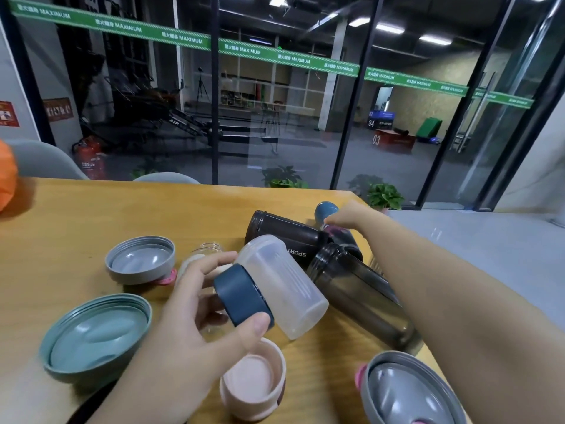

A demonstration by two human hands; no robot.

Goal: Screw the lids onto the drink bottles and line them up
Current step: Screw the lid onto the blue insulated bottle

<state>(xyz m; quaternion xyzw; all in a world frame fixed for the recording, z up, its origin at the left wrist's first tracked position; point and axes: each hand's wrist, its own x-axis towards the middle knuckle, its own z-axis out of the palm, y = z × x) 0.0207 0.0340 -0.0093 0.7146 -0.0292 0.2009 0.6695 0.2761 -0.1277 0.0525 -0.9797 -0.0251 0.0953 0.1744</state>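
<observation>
My left hand (195, 304) grips the dark blue lid (241, 296) of a clear frosted bottle (284, 286), which lies tilted above the wooden table (91, 215). My right hand (348, 215) reaches far back, its fingers closed on a dark bottle with a blue cap (326, 211). A black bottle marked SPORT (284, 237) and a smoky grey bottle (360, 292) lie on their sides, both open-mouthed. A small clear glass bottle (208, 249) lies behind my left hand. Loose lids rest upside down: grey (140, 260), teal (97, 332), pink (252, 381), and grey with pink tab (409, 390).
The table's right edge runs under my right forearm, with grey floor beyond. An orange object (6, 175) sits at the far left edge. Chair backs (39, 160) stand behind the table, before a glass wall. Potted plants (383, 195) stand on the floor.
</observation>
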